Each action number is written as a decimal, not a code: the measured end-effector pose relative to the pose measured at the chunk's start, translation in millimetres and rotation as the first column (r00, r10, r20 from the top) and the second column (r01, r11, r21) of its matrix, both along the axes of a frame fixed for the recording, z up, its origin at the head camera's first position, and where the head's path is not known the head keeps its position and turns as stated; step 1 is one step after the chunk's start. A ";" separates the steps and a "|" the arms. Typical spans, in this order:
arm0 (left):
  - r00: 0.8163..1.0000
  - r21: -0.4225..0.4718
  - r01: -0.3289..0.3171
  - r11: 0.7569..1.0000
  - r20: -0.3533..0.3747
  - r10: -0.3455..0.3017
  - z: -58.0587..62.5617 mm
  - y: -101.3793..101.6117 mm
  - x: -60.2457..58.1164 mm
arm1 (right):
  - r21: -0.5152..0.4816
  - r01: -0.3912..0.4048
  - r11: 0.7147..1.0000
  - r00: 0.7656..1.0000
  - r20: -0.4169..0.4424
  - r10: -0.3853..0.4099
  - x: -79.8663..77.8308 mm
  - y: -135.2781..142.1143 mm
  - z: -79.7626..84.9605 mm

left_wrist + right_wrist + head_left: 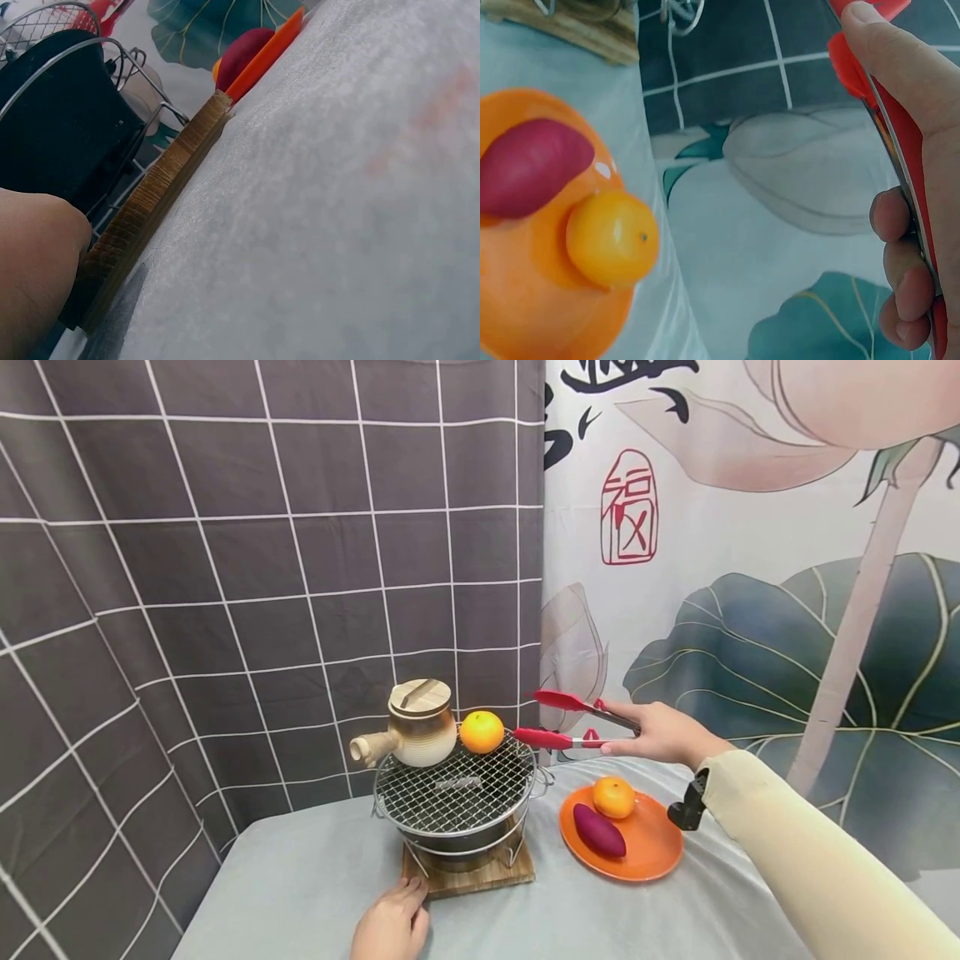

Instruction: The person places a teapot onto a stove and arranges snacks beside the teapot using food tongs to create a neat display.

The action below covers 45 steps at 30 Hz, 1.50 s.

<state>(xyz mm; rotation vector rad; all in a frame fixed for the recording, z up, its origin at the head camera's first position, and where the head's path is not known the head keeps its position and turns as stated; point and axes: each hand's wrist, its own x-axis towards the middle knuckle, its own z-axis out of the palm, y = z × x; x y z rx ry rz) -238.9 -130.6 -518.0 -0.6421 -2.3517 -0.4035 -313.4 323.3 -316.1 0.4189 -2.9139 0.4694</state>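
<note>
Red tongs (551, 739) (metal-armed) near round orange (482, 732)

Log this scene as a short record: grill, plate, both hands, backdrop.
grill: stands on a wooden board; lidded pot and one orange on top
plate: right of the board, holding a second orange and a purple sweet potato
left hand: touches the board's near left corner
right hand: holds red-tipped tongs, tips apart, right of the grill's orange
backdrop: dark gridded cloth, lotus-print cloth
</note>
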 end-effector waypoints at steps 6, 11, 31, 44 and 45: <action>1.000 0.000 -0.003 1.000 -0.006 0.003 0.2 0.2 0.3 | 0.005 0.028 1.000 0.999 0.020 -0.028 6.7 17.9 -8.4; 1.000 -0.004 -0.008 1.000 0.026 0.008 1.8 0.0 1.5 | 0.003 0.060 0.998 0.997 0.047 -0.060 10.0 34.1 -17.7; 1.000 0.009 0.003 1.000 0.024 -0.003 2.0 0.4 1.8 | 0.009 0.145 0.989 0.985 0.094 -0.145 30.1 84.2 -64.3; 0.998 0.025 -0.001 1.000 -0.069 0.003 -4.8 0.0 -2.5 | -0.023 0.142 0.990 0.985 0.104 -0.138 40.3 100.9 -88.3; 0.997 0.024 0.001 1.000 -0.072 0.001 -4.8 0.1 -2.6 | -0.022 0.142 0.990 0.984 0.108 -0.139 41.0 101.7 -89.8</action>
